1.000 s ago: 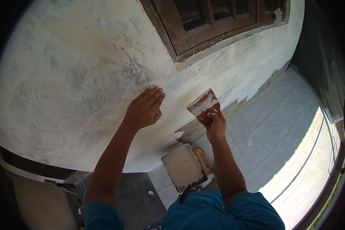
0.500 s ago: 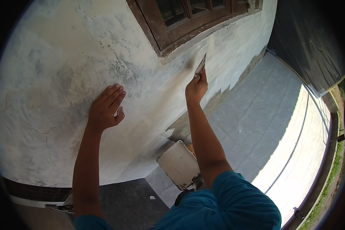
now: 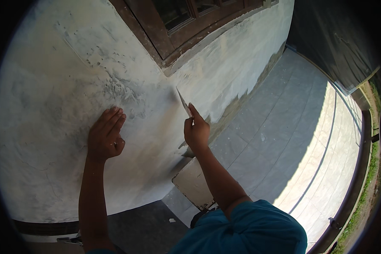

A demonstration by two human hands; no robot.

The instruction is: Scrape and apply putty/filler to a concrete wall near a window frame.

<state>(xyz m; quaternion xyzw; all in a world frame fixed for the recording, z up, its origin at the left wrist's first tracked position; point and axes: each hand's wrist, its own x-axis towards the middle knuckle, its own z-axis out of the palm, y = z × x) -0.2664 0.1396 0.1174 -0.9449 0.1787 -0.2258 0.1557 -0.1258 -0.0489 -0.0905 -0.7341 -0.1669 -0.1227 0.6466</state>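
My left hand (image 3: 106,135) lies flat against the patchy white plastered wall (image 3: 38,101), fingers extended and thumb out to the right, with some white residue on the fingertips. Further right, my right hand (image 3: 196,133) grips a scraper (image 3: 183,100), seen almost edge-on, its blade pointing up toward the lower corner of the brown wooden window frame (image 3: 172,42). I cannot tell whether the blade touches the wall.
Below my right arm, a pale container (image 3: 188,185) is partly hidden at the wall's foot. Grey floor tiles (image 3: 266,127) run along the right, with a sunlit strip. A dark sheet (image 3: 332,46) hangs at upper right; a dark surface (image 3: 142,228) lies at bottom.
My right hand has turned the scraper edge-on, raised it, then brought it down leftward. My left hand has shifted left along the wall, and my view has moved, showing more floor.
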